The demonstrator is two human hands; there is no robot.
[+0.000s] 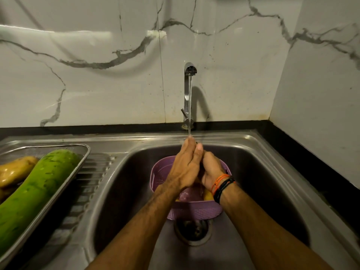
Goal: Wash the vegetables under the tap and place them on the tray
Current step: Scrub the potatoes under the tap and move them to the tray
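Under the running tap (188, 90), over the middle of the sink (253, 172), the left hand (185, 168) and right hand (211, 170) are pressed together around something I cannot see. The left hand's fingers lie fairly straight along it, the right hand's fingers curl in from the other side, and the stream lands on the fingertips. Whatever is held is hidden between the palms, so I cannot tell which vegetable it is; I judge it small and narrow, wet, and likely slippery, so a cupped two-hand hold suits it better than a fingertip pinch.

Below the hands a purple basket (171, 213) stands in the sink just beyond the drain (191, 229), with a yellow piece (208, 195) showing inside it, probably still to be washed. At the left, on the ribbed draining surface (93, 172), the metal tray (78, 168) holds a long green gourd (37, 188) lying slantwise and a yellow-brown vegetable (17, 168) at its far left. The gourd looks heavy, stiff and smooth-skinned, best taken with a hand near each end.

The way from tap to tray runs left over the sink's rim (124, 156), which must be cleared. The tray's near right corner seems to offer bare room; the gourd fills most of the rest. The wall stands close behind the tap.
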